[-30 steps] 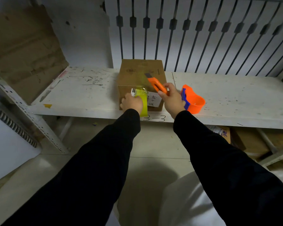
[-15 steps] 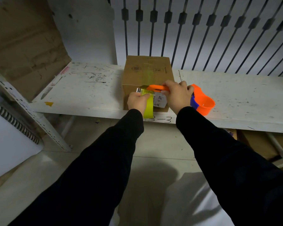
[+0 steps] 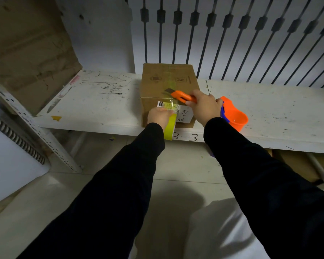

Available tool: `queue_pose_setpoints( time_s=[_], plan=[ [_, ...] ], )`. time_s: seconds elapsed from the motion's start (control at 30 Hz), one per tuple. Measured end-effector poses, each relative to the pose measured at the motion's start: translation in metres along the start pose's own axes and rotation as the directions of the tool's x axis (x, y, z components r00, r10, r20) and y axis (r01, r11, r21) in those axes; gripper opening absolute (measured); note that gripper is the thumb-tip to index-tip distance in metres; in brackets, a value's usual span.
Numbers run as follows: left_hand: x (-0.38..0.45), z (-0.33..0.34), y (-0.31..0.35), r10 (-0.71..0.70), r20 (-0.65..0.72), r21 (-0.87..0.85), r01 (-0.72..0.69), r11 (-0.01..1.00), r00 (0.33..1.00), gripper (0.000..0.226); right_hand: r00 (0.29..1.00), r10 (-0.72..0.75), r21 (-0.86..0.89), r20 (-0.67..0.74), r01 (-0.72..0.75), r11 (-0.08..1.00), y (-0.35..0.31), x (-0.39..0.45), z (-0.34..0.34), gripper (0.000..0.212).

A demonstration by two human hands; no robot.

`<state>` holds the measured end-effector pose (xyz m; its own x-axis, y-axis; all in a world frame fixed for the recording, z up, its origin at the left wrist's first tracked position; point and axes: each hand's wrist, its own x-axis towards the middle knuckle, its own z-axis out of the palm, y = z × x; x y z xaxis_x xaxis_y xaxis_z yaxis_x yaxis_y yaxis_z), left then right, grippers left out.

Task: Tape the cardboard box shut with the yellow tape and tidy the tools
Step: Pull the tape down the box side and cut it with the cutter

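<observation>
Cardboard box (image 3: 168, 81): sitting closed on the white worktop (image 3: 101, 107), near its front edge; a pale yellow strip of tape is running down the middle of its top and over the front edge onto the front face, across a white label (image 3: 183, 114).
Left hand (image 3: 160, 116): wrapping around the yellow tape roll (image 3: 170, 127), pressing it against the lower front face of the box; the roll is hanging partly below the worktop edge.
Right hand (image 3: 204, 105): gripping an orange utility knife (image 3: 182, 97), blade pointing left and lying at the box's top front edge, right at the tape.
Orange dispenser (image 3: 234, 116): standing on the worktop just right of the box, behind the right wrist; nobody is holding it.
Step in hand: probably cutting the strip free from the roll.
Risk, fingers: the blade is working close to the left hand; a slip downward along the taut tape could be reaching the knuckles.
Risk, box: pressing too hard could be scoring the cardboard or the label beneath.
Risk, tape: slack from the roll could be making a ragged cut or letting the strip lift off.
</observation>
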<state>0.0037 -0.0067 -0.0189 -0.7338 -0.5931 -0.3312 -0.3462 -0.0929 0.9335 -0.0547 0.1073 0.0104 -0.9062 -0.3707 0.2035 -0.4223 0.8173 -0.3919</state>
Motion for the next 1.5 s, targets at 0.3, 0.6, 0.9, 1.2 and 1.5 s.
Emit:
queue_pose_setpoints(
  time_s=[0.3,0.6,0.9,1.2,1.5],
  plan=[
    [-0.002,0.009,-0.007,-0.015,-0.078,-0.069,0.01,0.998,0.997,0.03,1.0,0.005,0.0,-0.005,-0.005,1.0,-0.003,-0.002,-0.002,0.02],
    [-0.005,0.001,-0.002,0.025,-0.124,-0.098,-0.037,0.995,0.992,0.024,1.0,0.013,0.056,-0.019,-0.012,0.998,-0.008,-0.012,-0.002,0.023],
    [-0.015,0.001,0.001,-0.01,-0.084,-0.081,0.003,0.997,0.996,0.036,0.992,-0.092,0.013,-0.08,0.094,0.996,-0.008,-0.024,-0.008,0.021],
    [-0.01,-0.001,-0.003,-0.028,-0.202,-0.098,0.009,0.995,0.979,0.028,0.984,-0.15,-0.105,-0.092,0.14,0.985,-0.002,-0.027,-0.003,0.024],
    [-0.005,-0.004,-0.001,-0.045,-0.181,0.005,0.047,0.999,0.982,0.032,0.984,-0.164,-0.201,-0.075,0.146,0.969,-0.008,-0.03,0.0,0.032]
  ],
)
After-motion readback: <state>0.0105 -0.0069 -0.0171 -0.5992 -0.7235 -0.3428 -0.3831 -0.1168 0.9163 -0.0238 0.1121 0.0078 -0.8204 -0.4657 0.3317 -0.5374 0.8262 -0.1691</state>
